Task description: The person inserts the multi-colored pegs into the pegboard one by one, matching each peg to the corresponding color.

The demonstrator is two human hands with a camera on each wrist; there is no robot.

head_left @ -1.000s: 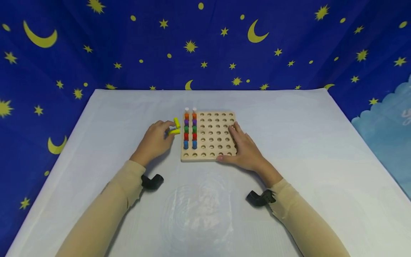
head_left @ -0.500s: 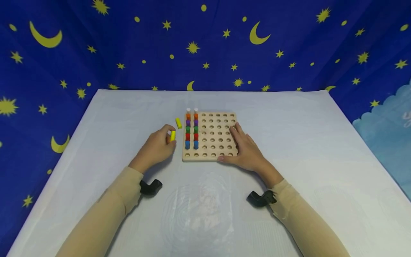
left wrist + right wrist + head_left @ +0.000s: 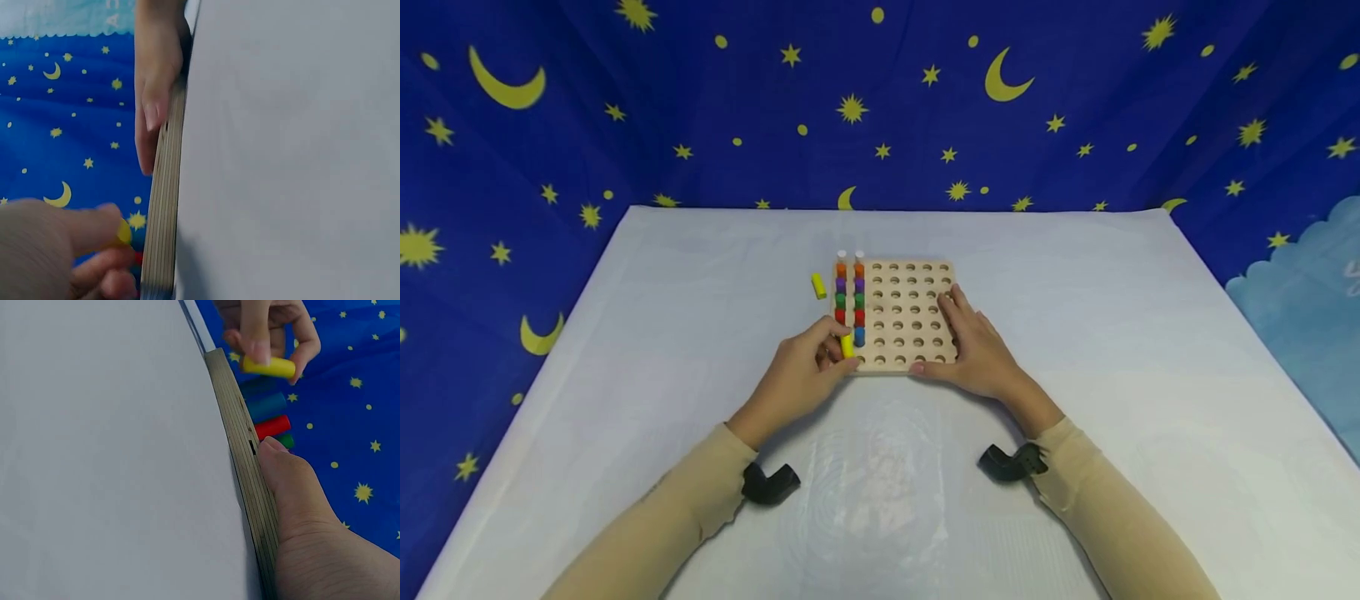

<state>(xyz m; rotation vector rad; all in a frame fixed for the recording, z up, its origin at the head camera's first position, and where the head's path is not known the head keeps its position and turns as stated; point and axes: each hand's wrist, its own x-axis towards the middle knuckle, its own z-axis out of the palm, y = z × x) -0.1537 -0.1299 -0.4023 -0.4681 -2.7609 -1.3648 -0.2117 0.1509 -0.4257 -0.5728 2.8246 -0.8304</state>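
Observation:
My left hand [image 3: 808,367] pinches a yellow peg [image 3: 847,345] between thumb and fingers, over the near left corner of a wooden pegboard [image 3: 906,333]. In the right wrist view this yellow peg [image 3: 270,366] is held close above the board beside the blue pegs [image 3: 267,407]. My right hand [image 3: 973,350] rests on the board's right side, thumb along the near edge and fingers over the far part of that side. Two columns of upright pegs fill the left of the board: white, orange, purple, green, red [image 3: 860,318] and blue [image 3: 860,337]. Several holes to the right hold no pegs.
A second yellow peg [image 3: 818,286] lies on the white table [image 3: 1045,267] just left of the board. A dark blue cloth [image 3: 910,100] with moons and stars hangs behind the table. Each wrist carries a black camera mount [image 3: 771,485].
My left hand has lifted one yellow peg from the left of the board, turned it upright and moved it right and nearer, over the board's corner. My right hand stays put.

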